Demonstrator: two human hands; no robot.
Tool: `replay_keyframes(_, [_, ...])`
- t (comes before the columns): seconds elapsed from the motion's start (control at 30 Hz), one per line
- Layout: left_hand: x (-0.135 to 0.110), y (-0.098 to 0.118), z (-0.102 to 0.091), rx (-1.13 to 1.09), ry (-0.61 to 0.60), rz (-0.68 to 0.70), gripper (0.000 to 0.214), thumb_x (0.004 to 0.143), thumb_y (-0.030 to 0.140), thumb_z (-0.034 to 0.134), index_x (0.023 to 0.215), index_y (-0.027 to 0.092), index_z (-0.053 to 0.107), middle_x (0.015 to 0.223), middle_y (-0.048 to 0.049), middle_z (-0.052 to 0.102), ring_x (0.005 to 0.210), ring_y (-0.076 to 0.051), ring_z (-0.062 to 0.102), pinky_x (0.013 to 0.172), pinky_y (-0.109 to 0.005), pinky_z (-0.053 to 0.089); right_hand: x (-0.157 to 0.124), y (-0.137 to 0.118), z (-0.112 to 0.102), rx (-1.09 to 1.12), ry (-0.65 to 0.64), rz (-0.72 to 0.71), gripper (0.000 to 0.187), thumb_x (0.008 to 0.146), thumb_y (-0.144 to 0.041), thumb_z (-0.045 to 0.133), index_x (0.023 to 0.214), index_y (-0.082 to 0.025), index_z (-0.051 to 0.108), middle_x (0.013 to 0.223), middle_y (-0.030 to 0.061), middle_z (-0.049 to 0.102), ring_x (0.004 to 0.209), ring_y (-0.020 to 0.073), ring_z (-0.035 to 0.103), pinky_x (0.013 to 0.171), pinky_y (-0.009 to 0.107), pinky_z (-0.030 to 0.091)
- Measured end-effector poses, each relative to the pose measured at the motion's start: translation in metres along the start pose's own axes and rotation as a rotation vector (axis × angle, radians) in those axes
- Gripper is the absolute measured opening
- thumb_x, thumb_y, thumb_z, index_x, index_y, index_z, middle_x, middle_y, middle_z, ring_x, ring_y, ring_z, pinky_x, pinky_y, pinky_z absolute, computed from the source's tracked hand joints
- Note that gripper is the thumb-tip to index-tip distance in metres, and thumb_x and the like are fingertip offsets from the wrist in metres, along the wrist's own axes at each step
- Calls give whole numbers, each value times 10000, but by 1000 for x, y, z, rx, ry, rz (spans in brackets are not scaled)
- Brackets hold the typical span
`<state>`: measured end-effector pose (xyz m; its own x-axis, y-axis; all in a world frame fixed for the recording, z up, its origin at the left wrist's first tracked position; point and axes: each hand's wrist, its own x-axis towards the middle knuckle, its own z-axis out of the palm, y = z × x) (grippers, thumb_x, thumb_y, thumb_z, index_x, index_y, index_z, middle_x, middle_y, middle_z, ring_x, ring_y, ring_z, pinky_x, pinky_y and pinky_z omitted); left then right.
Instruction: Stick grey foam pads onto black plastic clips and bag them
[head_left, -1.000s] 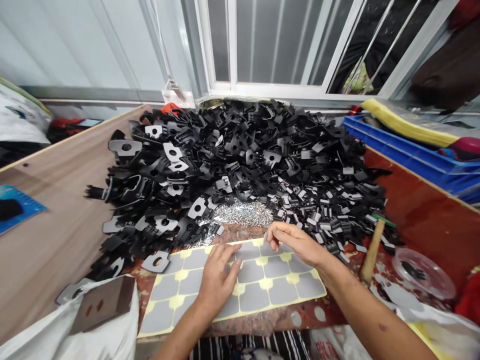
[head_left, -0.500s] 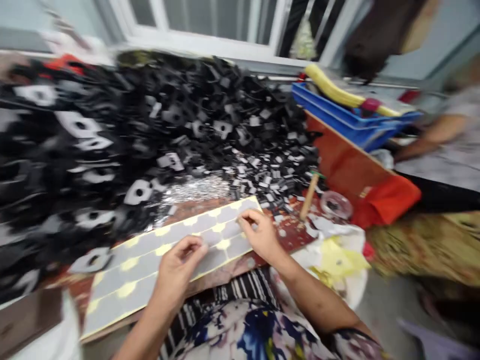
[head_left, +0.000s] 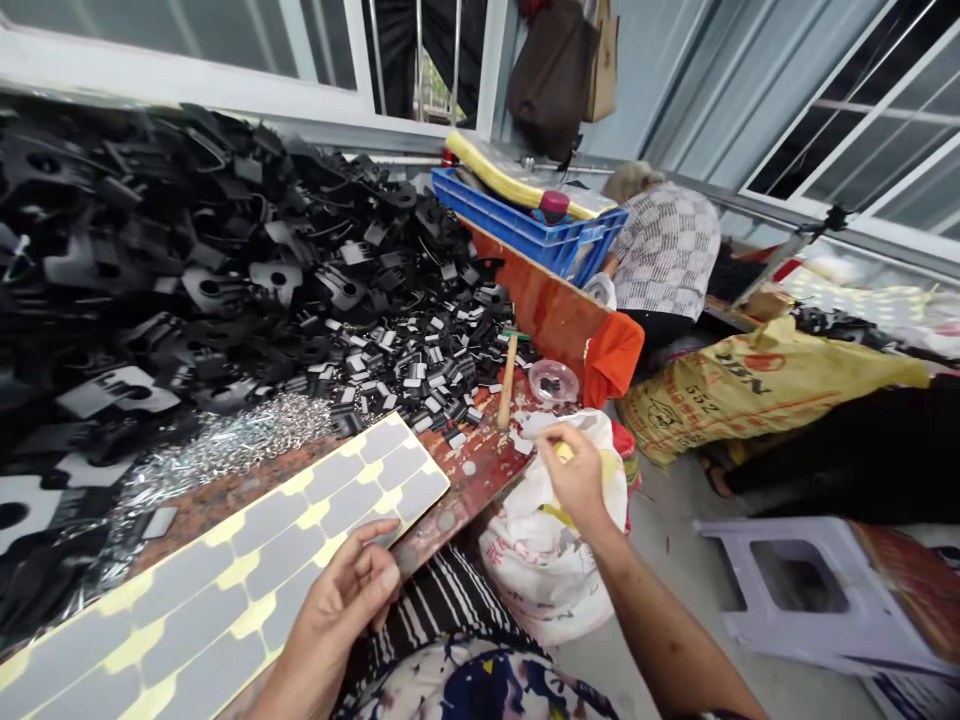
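A sheet of grey die-cut stickers point(head_left: 214, 595) with pale yellow backing lies slantwise along the table's near edge. Beside its lower right edge is my left hand point(head_left: 341, 600). Its fingers curl in towards the thumb, and whatever they may hold is hidden. Over a white plastic sack point(head_left: 544, 590) at the table's corner hangs my right hand point(head_left: 577, 480). Thumb and forefinger are drawn together; a pale scrap shows near their tips, but I cannot tell if it is gripped. Yellow scraps point(head_left: 559, 513) sit in the sack's mouth.
Black clips with grey pads point(head_left: 277, 280) are heaped behind the sheet, with small black pieces point(head_left: 427, 370) and shiny metal bits point(head_left: 240, 435). A wooden-handled tool point(head_left: 508, 385), clear dish point(head_left: 553, 382), blue crate point(head_left: 517, 230), bent-over person point(head_left: 667, 245) and purple stool point(head_left: 810, 590) are rightward.
The view has swung right. My right hand has left the sticker sheet and moved right, over the white sack. My left hand stays by the sheet.
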<state>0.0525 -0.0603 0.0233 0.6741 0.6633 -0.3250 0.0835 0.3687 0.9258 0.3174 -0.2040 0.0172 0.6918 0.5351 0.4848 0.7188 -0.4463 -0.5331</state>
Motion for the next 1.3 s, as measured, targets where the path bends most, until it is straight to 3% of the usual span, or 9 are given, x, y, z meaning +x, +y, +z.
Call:
replay_keyframes(0.17, [4,-5,4,73,-82,-72,615,742,682,814,1105,199,699,708,30,491,636,-138,435,561,-220,357,46,66,12,-270,-68,0,195,970,-224,530,814,-186,640,899,106,670,934,250,570,912,383,397])
replay_keyframes(0.3, [7,-18,-1,114,-221,-99,585,785,686,781,1107,204,699,723,37,461,631,-120,408,566,-209,353,44,65,38,-326,-279,-59,187,907,-116,524,762,-185,620,879,113,674,909,239,576,871,352,410])
replay_keyframes(0.47, [8,-28,-20,53,-233,-41,600,798,702,756,1111,200,658,733,35,454,627,-121,414,546,-220,367,32,73,27,-288,-377,-132,217,869,-102,452,767,-222,601,873,106,669,857,252,639,784,357,465])
replay_keyframes(0.7, [20,1,-74,554,223,389,314,944,498,613,1060,222,707,942,-75,656,891,-248,633,797,-345,515,76,83,-2,-257,-378,-214,193,895,-276,498,718,-304,569,752,117,691,637,274,675,618,417,485])
replay_keyframes(0.83, [34,9,-110,1032,435,568,296,963,334,554,1176,208,716,1210,-151,666,1155,-340,609,1003,-519,504,106,13,25,-294,-196,-388,242,982,-333,491,1089,-263,697,1062,144,742,873,294,719,741,416,515])
replay_keyframes(0.97, [49,-5,-126,1332,440,517,417,961,298,600,1365,215,659,1486,-170,562,1377,-385,495,1135,-619,419,125,-107,110,-4,-468,-763,146,933,-187,602,1008,-200,726,985,106,738,952,284,687,866,407,547])
replay_keyframes(1.03, [53,-14,-127,1401,434,502,443,969,308,614,1406,240,643,1534,-161,537,1435,-395,450,1172,-639,377,132,-170,160,60,-500,-871,246,864,-128,702,1102,-185,722,1229,130,709,1145,296,645,994,414,521])
replay_keyframes(1.17, [54,-19,-128,1428,409,461,491,961,326,639,1449,274,620,1565,-153,524,1455,-408,447,1188,-653,364,152,-279,244,155,-445,-970,371,920,-173,657,1289,-135,637,1524,122,541,1454,286,430,1197,465,337])
replay_keyframes(1.3, [50,-10,-128,1427,353,386,523,945,326,661,1463,268,613,1604,-165,486,1490,-427,412,1195,-680,349,182,-344,295,110,-469,-894,346,969,-418,616,1044,-88,693,1236,61,711,1316,212,552,1123,371,406])
